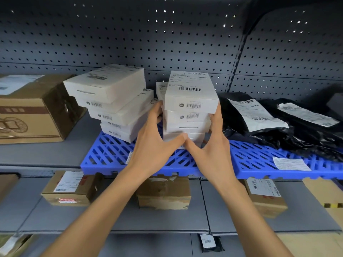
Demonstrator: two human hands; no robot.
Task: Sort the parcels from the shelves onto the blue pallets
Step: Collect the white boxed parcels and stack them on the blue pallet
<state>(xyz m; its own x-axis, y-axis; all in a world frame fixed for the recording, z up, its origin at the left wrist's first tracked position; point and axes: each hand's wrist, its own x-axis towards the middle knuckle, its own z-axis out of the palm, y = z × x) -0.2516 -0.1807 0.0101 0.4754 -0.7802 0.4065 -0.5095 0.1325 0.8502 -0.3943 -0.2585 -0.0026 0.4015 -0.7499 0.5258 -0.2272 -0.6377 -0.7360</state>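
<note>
A blue pallet [111, 154] lies on the upper shelf. Two stacks of white labelled boxes stand on it: a leaning left stack [109, 101] and a right stack [189, 108]. My left hand [154, 145] holds the right stack's left side, fingers curled round its edge and thumb along the front of the lowest boxes. My right hand [213, 143] grips the stack's right side, with its thumb meeting the left thumb at the bottom front. Black poly mailers [274, 127] with white labels lie on the pallet's right part.
A large brown carton [31, 112] sits on the shelf left of the pallet. The lower shelf holds several brown cartons [163, 191], [68, 190], [265, 195]. A perforated grey back panel [130, 43] closes the shelf behind. A small black packet [209, 242] lies lower down.
</note>
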